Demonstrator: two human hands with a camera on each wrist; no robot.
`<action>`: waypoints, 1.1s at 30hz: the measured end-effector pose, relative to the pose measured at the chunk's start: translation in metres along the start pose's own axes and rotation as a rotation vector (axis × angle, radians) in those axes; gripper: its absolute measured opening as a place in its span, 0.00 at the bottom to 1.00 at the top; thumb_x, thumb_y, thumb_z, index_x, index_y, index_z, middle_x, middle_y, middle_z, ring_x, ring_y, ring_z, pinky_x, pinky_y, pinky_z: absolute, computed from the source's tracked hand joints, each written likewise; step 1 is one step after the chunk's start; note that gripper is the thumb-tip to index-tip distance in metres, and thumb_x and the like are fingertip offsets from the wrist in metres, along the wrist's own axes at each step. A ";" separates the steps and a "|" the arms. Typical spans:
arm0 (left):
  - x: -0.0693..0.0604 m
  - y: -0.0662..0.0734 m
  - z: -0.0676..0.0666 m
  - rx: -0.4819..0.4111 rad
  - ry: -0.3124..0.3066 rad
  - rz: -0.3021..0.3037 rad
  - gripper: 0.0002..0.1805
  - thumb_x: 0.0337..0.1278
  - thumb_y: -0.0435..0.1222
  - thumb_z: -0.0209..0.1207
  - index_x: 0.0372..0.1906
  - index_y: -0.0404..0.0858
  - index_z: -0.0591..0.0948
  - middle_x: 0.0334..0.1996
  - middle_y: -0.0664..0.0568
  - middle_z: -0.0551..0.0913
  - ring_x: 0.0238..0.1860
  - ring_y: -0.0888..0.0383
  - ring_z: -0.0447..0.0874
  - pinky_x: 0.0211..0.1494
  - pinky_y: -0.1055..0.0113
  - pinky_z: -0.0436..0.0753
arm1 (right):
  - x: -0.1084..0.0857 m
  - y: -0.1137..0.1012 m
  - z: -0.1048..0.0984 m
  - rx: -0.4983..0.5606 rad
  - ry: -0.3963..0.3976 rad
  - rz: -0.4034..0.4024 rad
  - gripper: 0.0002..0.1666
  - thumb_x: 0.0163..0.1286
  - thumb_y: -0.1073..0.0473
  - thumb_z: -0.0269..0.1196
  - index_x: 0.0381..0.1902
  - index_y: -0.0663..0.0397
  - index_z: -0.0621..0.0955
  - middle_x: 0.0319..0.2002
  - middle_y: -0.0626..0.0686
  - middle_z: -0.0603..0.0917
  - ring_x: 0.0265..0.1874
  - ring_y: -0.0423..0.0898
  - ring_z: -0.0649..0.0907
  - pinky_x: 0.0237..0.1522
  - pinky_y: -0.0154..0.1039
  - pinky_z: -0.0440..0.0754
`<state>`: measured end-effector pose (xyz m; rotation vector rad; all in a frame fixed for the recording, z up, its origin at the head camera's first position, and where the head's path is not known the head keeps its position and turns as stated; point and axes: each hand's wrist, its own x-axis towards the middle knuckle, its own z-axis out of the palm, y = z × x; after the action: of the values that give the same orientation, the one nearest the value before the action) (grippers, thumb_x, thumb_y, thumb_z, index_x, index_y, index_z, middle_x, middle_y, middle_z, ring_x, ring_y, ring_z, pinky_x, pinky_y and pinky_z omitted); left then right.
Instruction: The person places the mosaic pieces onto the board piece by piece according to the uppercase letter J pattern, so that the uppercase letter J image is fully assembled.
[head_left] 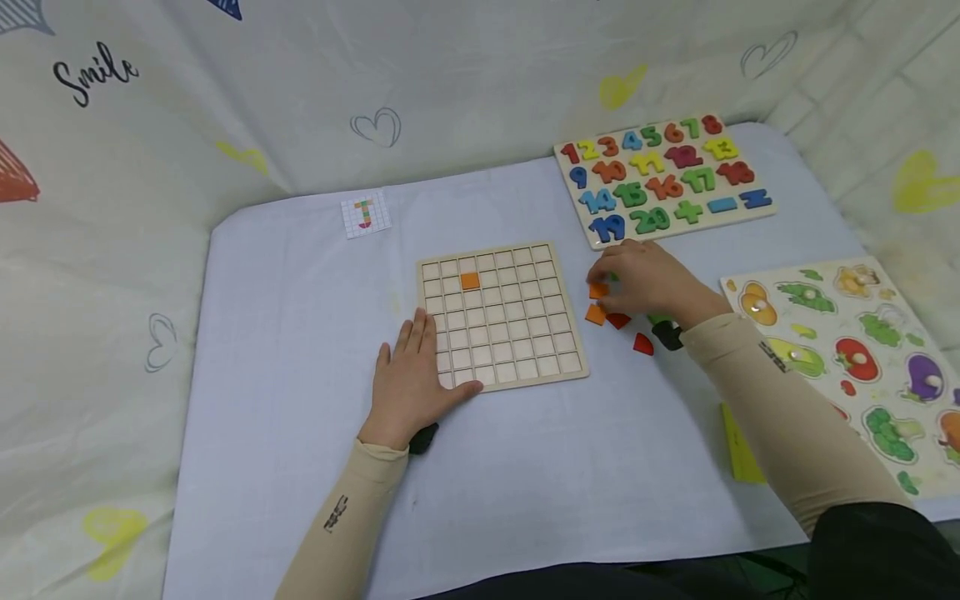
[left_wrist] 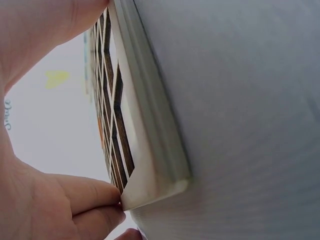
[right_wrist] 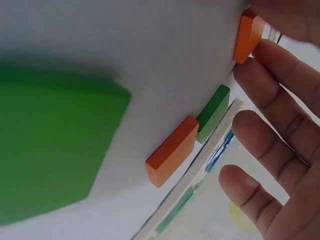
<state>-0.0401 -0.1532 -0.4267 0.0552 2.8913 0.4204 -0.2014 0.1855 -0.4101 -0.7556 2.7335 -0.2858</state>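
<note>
A square wooden grid board [head_left: 500, 317] lies on the table, with one orange square tile [head_left: 470, 281] in an upper cell. My left hand [head_left: 408, 383] rests at the board's lower left corner, fingers extended along its left side and thumb on the near edge. The left wrist view shows fingertips [left_wrist: 97, 200] touching the board's rim [left_wrist: 150, 165]. To the right of the board, my right hand [head_left: 648, 282] pinches an orange square block [right_wrist: 248, 36] between thumb and fingertips. Another orange block [right_wrist: 172, 151] lies beside a green block [right_wrist: 213, 114]; a large green block [right_wrist: 55, 150] is close to the camera.
Behind the right hand lies a number puzzle board [head_left: 663, 183]. A vegetable puzzle board [head_left: 847, 358] is at the right, near a yellow object [head_left: 741, 446] partly under the forearm. A red piece [head_left: 643, 344] lies by the right wrist. A pattern card [head_left: 366, 213] sits at the back left.
</note>
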 end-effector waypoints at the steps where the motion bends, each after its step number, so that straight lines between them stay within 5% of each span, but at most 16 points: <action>1: 0.000 0.000 0.000 -0.002 0.000 0.000 0.69 0.50 0.71 0.65 0.84 0.33 0.49 0.85 0.43 0.46 0.85 0.41 0.50 0.79 0.31 0.59 | 0.000 -0.001 0.000 -0.003 0.002 0.005 0.17 0.61 0.54 0.75 0.48 0.50 0.90 0.49 0.53 0.89 0.56 0.56 0.79 0.66 0.63 0.73; 13: 0.002 -0.001 0.001 -0.002 -0.015 -0.008 0.69 0.50 0.72 0.65 0.84 0.34 0.49 0.85 0.43 0.45 0.86 0.41 0.48 0.80 0.32 0.58 | 0.029 -0.028 -0.002 -0.010 0.085 -0.097 0.16 0.64 0.54 0.73 0.48 0.53 0.90 0.48 0.55 0.90 0.50 0.56 0.81 0.58 0.57 0.77; 23: 0.001 0.001 0.000 -0.010 -0.001 -0.010 0.69 0.49 0.72 0.66 0.83 0.33 0.51 0.85 0.42 0.47 0.85 0.41 0.50 0.79 0.32 0.59 | 0.070 -0.070 -0.001 -0.019 0.063 -0.184 0.15 0.67 0.54 0.72 0.50 0.50 0.90 0.50 0.54 0.89 0.50 0.56 0.81 0.57 0.56 0.77; 33: 0.001 0.000 0.001 0.003 0.005 -0.013 0.69 0.49 0.72 0.65 0.84 0.34 0.51 0.85 0.43 0.47 0.85 0.43 0.50 0.80 0.33 0.59 | 0.084 -0.088 -0.001 -0.002 0.056 -0.225 0.16 0.67 0.55 0.73 0.52 0.49 0.91 0.50 0.54 0.89 0.52 0.56 0.82 0.58 0.58 0.79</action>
<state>-0.0412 -0.1528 -0.4281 0.0352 2.8960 0.4140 -0.2299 0.0671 -0.4044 -1.0736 2.7019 -0.3572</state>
